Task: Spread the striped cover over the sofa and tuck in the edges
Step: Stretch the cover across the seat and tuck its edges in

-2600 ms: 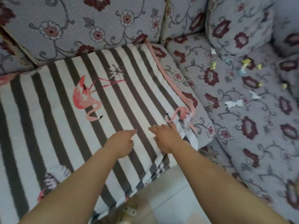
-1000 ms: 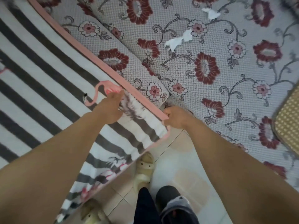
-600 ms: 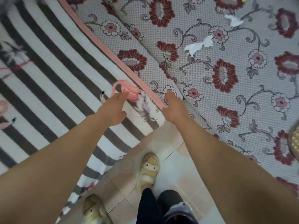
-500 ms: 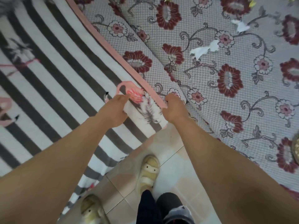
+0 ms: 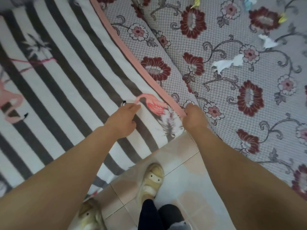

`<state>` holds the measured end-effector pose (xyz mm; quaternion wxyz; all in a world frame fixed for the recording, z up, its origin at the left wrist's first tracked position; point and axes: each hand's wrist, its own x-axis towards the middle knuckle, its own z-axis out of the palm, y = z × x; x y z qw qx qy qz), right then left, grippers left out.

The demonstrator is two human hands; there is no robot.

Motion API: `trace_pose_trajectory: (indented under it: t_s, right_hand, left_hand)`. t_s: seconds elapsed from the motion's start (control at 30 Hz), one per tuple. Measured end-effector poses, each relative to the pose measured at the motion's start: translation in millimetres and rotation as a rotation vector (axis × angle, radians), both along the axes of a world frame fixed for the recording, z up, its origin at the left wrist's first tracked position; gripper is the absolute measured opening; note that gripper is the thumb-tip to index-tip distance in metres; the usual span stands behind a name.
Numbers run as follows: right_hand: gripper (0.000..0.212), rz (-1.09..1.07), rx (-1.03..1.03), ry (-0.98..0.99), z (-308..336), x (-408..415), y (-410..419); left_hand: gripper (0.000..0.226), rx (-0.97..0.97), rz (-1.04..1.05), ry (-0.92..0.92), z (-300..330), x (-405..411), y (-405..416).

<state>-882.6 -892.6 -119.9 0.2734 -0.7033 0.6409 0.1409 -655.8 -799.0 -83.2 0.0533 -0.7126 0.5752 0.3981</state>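
Note:
The striped cover (image 5: 69, 83), grey and white with pink flamingos and a pink border, lies over the left seat cushion of the floral sofa (image 5: 240, 100). Its front edge hangs down toward the floor. My right hand (image 5: 194, 118) is closed on the pink-bordered front corner of the cover, at the gap between two seat cushions. My left hand (image 5: 122, 121) rests knuckles-up on the cover just left of that corner, its fingers curled into the fabric beside a flamingo print.
Torn white paper scraps (image 5: 227, 63) and small coloured bits (image 5: 282, 18) lie on the right seat cushion. Below my arms is a tiled floor (image 5: 182, 185) with my feet in cream slippers (image 5: 152, 181).
The corner of the cover was raised from the hanging front edge up onto the cushion edge. My right hand moved up with it to the gap between cushions; the view shifted slightly.

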Motion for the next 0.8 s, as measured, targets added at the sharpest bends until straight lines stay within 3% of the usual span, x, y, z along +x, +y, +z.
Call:
trace_pose_trajectory:
  t_s: [0.17, 0.3, 0.6, 0.8]
  right_hand:
    - [0.032, 0.198, -0.173, -0.062, 9.8, 44.2, -9.5]
    - [0.035, 0.213, -0.162, -0.127, 15.0, 83.7, -21.5]
    - [0.027, 0.115, -0.092, -0.026, 10.8, 136.1, -57.4]
    - [0.031, 0.307, -0.144, -0.069, 18.7, 204.2, -80.0]
  left_hand:
    - [0.064, -0.028, 0.063, 0.02, 11.9, 14.7, -0.4]
    - [0.064, -0.03, 0.127, -0.011, 18.3, 35.1, 8.3]
    - [0.064, -0.031, 0.229, -0.003, 20.9, 91.4, 8.2]
    - [0.064, -0.099, 0.252, 0.015, 17.2, 131.4, -33.4]
